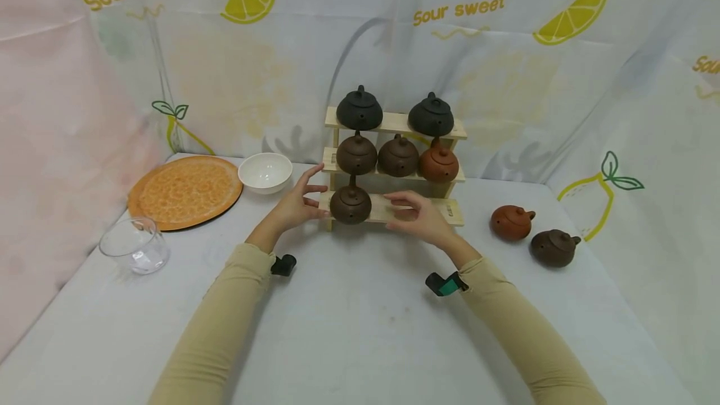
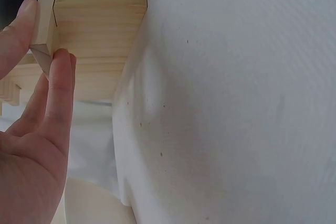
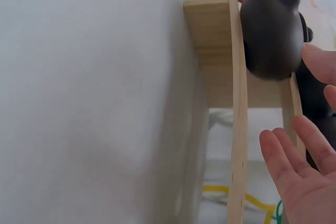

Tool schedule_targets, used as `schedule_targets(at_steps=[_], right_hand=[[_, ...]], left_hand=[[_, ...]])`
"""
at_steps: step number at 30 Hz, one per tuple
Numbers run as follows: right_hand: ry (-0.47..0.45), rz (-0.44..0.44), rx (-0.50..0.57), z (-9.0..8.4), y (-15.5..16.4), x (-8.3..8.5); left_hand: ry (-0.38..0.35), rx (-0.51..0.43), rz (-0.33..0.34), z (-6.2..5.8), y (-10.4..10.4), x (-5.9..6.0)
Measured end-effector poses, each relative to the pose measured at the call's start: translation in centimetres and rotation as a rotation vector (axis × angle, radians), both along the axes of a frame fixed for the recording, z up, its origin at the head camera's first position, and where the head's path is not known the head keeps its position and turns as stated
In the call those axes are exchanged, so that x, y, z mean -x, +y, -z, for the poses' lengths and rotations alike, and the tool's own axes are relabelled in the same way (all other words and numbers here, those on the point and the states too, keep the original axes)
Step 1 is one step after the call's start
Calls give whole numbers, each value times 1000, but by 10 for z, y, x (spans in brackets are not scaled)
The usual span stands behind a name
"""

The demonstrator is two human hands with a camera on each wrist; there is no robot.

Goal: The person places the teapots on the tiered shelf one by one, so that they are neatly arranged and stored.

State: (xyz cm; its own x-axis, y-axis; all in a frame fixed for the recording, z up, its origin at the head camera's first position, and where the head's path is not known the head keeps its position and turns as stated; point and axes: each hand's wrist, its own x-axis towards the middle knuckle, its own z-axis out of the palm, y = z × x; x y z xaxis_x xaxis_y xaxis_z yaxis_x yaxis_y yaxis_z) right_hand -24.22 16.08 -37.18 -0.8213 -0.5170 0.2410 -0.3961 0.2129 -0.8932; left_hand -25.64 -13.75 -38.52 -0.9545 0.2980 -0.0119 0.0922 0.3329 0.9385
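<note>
A brown teapot (image 1: 351, 206) sits at the left end of the lowest step of a three-step wooden stand (image 1: 427, 210). My left hand (image 1: 294, 206) grips that step's left end, thumb on its upper face and fingertips beneath, as the left wrist view shows on the bare wood (image 2: 100, 24). To the right of the teapot, my right hand (image 1: 420, 220) hovers over the same step with its fingers spread and nothing held. In the right wrist view its thumb comes close to the dark teapot (image 3: 273, 38), while the other fingers (image 3: 275, 158) stay apart from it.
Two black teapots (image 1: 360, 110) stand on the top step; two brown ones (image 1: 398, 156) and a reddish one (image 1: 439, 164) fill the middle. Another reddish teapot (image 1: 510, 222) and a brown one (image 1: 554, 248) lie right. Leftward are a white bowl (image 1: 265, 172), round orange board (image 1: 185, 192) and clear glass bowl (image 1: 135, 245).
</note>
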Motion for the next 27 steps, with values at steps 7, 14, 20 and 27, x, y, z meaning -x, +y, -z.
schedule_targets(at_steps=[7,14,20,27], right_hand=[[-6,53,-3,2,27,-9],[28,118,1,7,55,-16],[-23,207,-19,7,80,-21],[-21,314,-55,6,106,-30]], left_hand=[[8,5,-1,0,0,0],[34,24,9,3,-1,0],[43,16,38,-1,-1,-2],[11,11,63,0,-3,-1]])
